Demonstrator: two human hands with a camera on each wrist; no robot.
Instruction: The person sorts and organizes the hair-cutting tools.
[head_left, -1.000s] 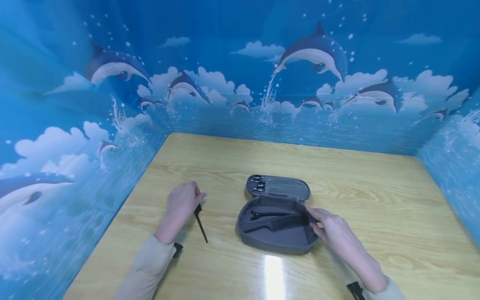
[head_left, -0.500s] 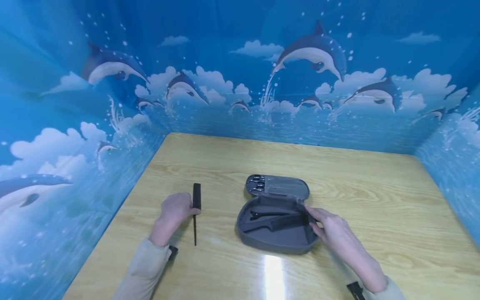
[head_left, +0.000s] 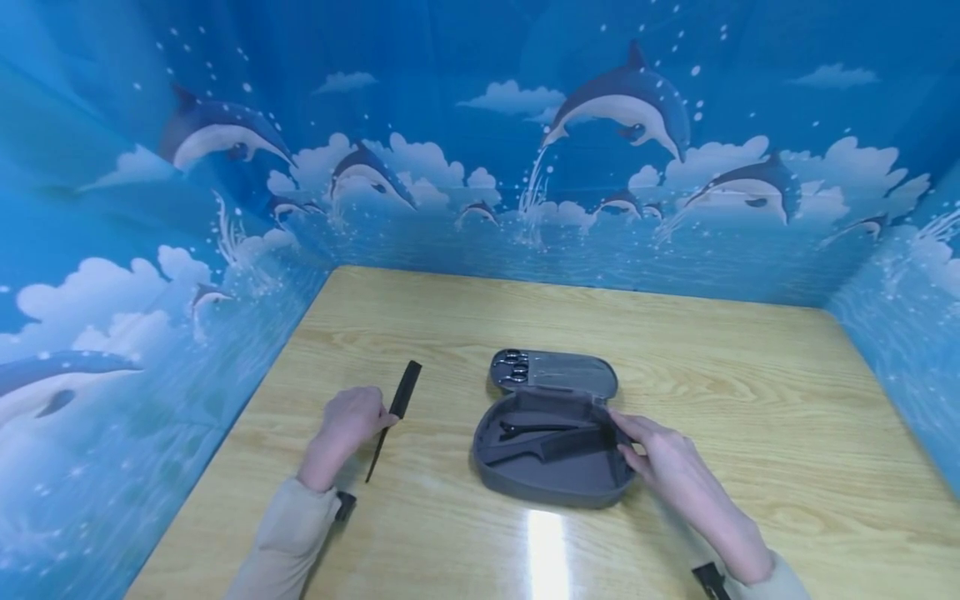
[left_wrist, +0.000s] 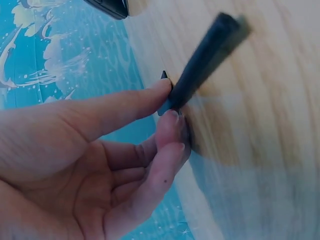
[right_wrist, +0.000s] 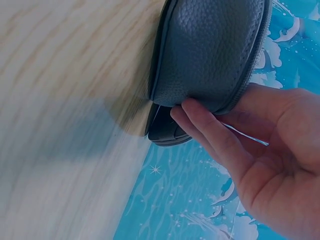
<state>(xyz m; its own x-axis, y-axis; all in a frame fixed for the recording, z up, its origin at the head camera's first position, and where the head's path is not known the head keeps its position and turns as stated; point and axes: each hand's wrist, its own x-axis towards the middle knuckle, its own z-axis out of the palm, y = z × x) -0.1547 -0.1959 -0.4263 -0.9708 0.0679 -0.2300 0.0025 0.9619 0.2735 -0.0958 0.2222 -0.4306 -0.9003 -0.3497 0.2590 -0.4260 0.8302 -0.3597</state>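
A black tail comb (head_left: 407,387) tilts to the right above the left part of the table. My left hand (head_left: 352,421) pinches it between thumb and fingertips where the teeth end and the thin tail begins. In the left wrist view the comb (left_wrist: 202,57) points away from the fingertips. My right hand (head_left: 667,454) grips the right wall of a grey zippered case (head_left: 547,493), which lies unzipped with its lid folded back. Inside lie a black handled comb (head_left: 573,444) and a slim black hair clip (head_left: 536,428). The right wrist view shows the case's grained outer wall (right_wrist: 210,50).
The lid (head_left: 573,371) holds scissors (head_left: 514,367) with shiny handles at its left end. The wood-grain table (head_left: 435,317) carries a light reflection in front of the case. Blue dolphin-print curtains (head_left: 420,242) stand along its back and sides.
The left hand has drawn back toward the person and shifted slightly left. The comb's toothed part came into sight, and the comb swung from upright to right-leaning. The right hand has stayed on the case.
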